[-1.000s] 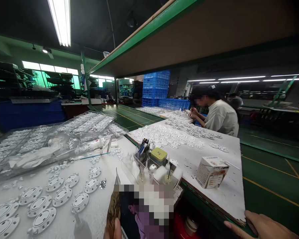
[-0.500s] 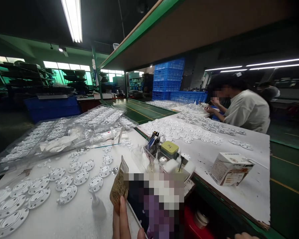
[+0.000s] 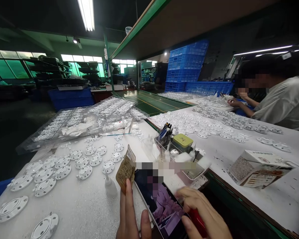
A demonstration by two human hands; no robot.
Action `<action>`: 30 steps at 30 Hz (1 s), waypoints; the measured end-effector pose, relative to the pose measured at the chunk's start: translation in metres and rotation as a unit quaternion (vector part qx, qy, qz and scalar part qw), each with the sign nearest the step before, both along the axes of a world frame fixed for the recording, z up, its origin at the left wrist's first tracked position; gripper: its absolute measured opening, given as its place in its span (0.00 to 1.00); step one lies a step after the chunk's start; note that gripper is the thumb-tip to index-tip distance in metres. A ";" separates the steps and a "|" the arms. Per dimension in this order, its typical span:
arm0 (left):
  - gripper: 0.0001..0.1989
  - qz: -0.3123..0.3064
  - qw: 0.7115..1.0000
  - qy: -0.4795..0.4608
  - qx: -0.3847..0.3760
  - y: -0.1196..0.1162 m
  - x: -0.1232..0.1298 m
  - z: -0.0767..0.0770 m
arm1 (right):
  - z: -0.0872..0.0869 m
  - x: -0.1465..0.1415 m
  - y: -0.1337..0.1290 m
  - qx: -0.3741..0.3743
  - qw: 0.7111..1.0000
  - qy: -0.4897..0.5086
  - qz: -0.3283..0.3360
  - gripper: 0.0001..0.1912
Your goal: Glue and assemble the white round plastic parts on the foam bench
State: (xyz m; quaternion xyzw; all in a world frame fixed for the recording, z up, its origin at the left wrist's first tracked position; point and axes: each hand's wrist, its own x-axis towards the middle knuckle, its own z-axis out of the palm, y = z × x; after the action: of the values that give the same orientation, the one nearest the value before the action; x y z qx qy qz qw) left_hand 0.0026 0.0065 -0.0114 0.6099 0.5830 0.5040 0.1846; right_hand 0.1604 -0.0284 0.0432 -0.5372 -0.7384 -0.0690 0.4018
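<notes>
My left hand (image 3: 129,212) is at the lower middle, its fingers closed on a small brown printed packet (image 3: 126,169) that stands up from the fingertips. Its thumb comes close to the left edge of a phone (image 3: 161,209), whose lit screen shows a partly blurred picture. At the phone's right edge is my right hand (image 3: 205,212), fingers bent and thumb apart, with nothing visible between them. Whether it touches the screen I cannot tell. A white squeeze bottle (image 3: 110,187) stands left of the packet. Round white parts (image 3: 85,172) with small holes lie spread further left.
Behind the phone, an organiser holds pens, bottles and a green-yellow tin (image 3: 182,142). A printed box (image 3: 260,169) rests on the right table among more white parts. Bagged parts (image 3: 62,121) lie at the back left. A co-worker (image 3: 284,103) sits at the right; blue crates (image 3: 185,63) are stacked behind.
My right hand has come from the bottom right corner to the phone's right edge. The view has swung left and slightly down. My left hand still holds the packet.
</notes>
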 end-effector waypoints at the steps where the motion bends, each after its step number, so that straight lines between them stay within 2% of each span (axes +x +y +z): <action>1: 0.26 -0.001 1.000 0.002 -0.002 0.000 0.001 0.001 | 0.001 -0.001 0.003 -0.009 1.000 -0.021 0.008 0.08; 5: 0.26 -0.016 1.000 -0.002 -0.003 -0.001 -0.001 0.003 | -0.002 -0.006 0.012 -0.045 0.994 -0.100 0.021 0.25; 9: 0.28 -0.052 0.998 -0.013 -0.031 -0.001 -0.006 0.004 | -0.002 -0.009 0.015 -0.095 0.984 -0.147 0.011 0.29; 11: 0.28 -0.051 0.997 -0.020 -0.045 -0.001 -0.007 0.003 | -0.001 -0.008 0.016 -0.101 0.984 -0.148 0.010 0.27; 16: 0.27 -0.037 0.999 -0.021 -0.028 -0.001 -0.005 0.001 | -0.006 -0.004 0.013 -0.047 0.995 -0.084 0.034 0.14; 25: 0.28 -0.042 0.998 0.001 -0.036 -0.003 -0.006 0.003 | -0.025 -0.003 -0.002 -0.113 0.991 0.070 -0.027 0.10; 30: 0.28 -0.032 0.999 0.010 -0.013 -0.004 -0.004 0.003 | -0.039 0.000 -0.006 -0.138 0.979 0.146 -0.019 0.10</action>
State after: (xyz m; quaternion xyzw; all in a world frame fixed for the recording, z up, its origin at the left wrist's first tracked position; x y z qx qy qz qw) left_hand -0.0018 0.0024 -0.0080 0.6306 0.5719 0.4839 0.2026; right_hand 0.1602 -0.0346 0.0039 -0.6057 -0.6639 0.1048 0.4259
